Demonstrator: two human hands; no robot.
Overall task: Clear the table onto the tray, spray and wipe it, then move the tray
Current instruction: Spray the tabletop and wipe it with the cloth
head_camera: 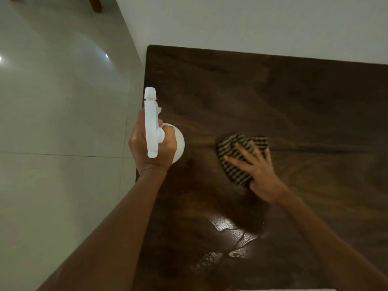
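My left hand (152, 150) grips the neck of a white spray bottle (151, 122) held upright over the left edge of the dark wooden table (273, 91), its nozzle pointing away from me. My right hand (255, 164) presses flat, fingers spread, on a crumpled black-and-tan striped cloth (235, 152) lying on the table's middle. A wet, shiny patch (233, 238) shows on the wood nearer to me. No tray is clearly in view.
A pale wall (252, 24) runs along the table's far edge. Glossy light floor tiles (63, 122) lie to the left of the table. A wooden furniture leg (95, 4) stands at the top left. A thin pale strip (287, 289) shows at the bottom edge.
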